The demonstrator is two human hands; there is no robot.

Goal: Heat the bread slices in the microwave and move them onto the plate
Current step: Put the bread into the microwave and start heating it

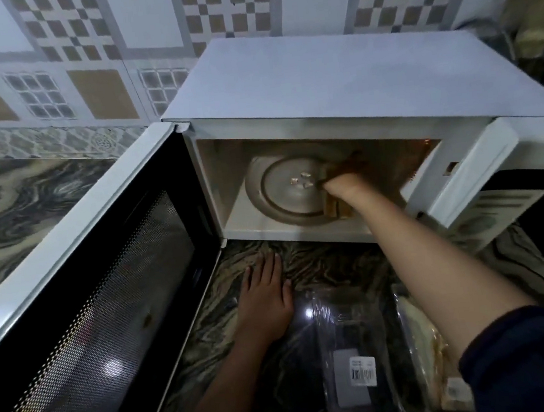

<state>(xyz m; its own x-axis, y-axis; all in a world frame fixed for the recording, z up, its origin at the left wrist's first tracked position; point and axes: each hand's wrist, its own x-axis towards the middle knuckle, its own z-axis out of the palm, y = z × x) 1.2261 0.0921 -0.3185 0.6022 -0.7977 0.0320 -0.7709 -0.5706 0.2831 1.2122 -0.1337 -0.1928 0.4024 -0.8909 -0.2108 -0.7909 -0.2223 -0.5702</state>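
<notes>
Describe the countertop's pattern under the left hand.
Swirled marble veining in black, grey and beige, clearest in the head view on the countertop beside the left hand.

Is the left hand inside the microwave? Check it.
No, the left hand rests flat on the marble countertop in front of the open microwave.

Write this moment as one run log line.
microwave door: open | right hand: inside, at bread slices on turntable, grip unclear | left hand: flat on counter
</notes>
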